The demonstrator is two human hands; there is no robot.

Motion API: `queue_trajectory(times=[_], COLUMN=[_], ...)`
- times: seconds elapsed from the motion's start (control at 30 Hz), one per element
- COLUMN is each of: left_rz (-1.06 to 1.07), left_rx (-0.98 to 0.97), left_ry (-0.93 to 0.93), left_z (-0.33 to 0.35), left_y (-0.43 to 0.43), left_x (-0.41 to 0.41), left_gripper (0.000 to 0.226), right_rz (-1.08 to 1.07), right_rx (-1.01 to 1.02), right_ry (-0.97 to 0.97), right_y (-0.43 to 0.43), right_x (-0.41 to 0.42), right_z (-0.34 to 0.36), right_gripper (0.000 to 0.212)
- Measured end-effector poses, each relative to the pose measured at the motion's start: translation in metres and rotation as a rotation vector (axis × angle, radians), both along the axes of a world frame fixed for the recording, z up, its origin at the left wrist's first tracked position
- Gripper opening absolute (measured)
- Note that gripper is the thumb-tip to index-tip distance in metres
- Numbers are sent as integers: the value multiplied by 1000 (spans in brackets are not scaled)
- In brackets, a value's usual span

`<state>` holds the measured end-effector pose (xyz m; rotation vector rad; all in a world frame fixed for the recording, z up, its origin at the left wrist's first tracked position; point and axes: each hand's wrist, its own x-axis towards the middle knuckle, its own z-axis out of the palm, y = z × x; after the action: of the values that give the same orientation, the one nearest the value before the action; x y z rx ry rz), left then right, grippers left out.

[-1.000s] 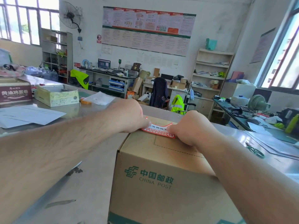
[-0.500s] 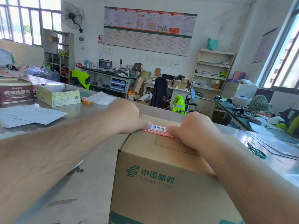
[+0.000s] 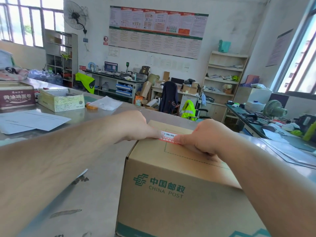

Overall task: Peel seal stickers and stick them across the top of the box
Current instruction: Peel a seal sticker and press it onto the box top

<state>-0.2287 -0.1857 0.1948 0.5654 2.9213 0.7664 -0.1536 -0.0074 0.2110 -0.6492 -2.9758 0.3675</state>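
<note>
A brown China Post cardboard box (image 3: 171, 194) stands on the steel counter in front of me. A red and white seal sticker (image 3: 169, 136) lies on the far left part of the box top. My left hand (image 3: 135, 126) presses the sticker's left end with its fingertips. My right hand (image 3: 205, 136) presses the sticker's right end with the thumb, its other fingers curled on the box top. Both hands cover the sticker's ends, so only its middle shows.
On the steel counter (image 3: 95, 185) at left lie white papers (image 3: 32, 120), a red tin (image 3: 16, 95), a pale open box (image 3: 61, 100), a tape roll (image 3: 91, 106) and a plastic bag (image 3: 107, 103). Scissors and clutter sit at right near a small fan (image 3: 273, 109).
The sticker has gone from lifted and slanted to flat on the box top. Both hands have closed in toward each other along it, covering more of its ends.
</note>
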Motion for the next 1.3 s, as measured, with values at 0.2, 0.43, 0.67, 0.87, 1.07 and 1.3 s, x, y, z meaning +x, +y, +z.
queue_trajectory(times=[0.2, 0.43, 0.67, 0.87, 1.07, 1.3], left_rz=[84, 12, -1, 34, 78, 63], left_rx=[69, -40, -85, 63, 223, 417], left_ry=[-14, 70, -21, -66, 35, 61], left_z=[-5, -4, 0, -6, -9, -7], left_y=[8, 7, -5, -17, -30, -49], left_x=[-10, -9, 4, 22, 44, 94], left_gripper=[48, 55, 72, 59, 49, 49], right_rz=[-40, -37, 46, 87, 63, 20], right_rx=[90, 58, -35, -141, -99, -114], right_ry=[2, -1, 6, 127, 316, 372], right_y=[-2, -4, -7, -11, -22, -34], right_x=[-5, -5, 10, 36, 58, 108], right_z=[1, 0, 2, 2, -7, -11], right_gripper=[60, 68, 66, 35, 27, 30])
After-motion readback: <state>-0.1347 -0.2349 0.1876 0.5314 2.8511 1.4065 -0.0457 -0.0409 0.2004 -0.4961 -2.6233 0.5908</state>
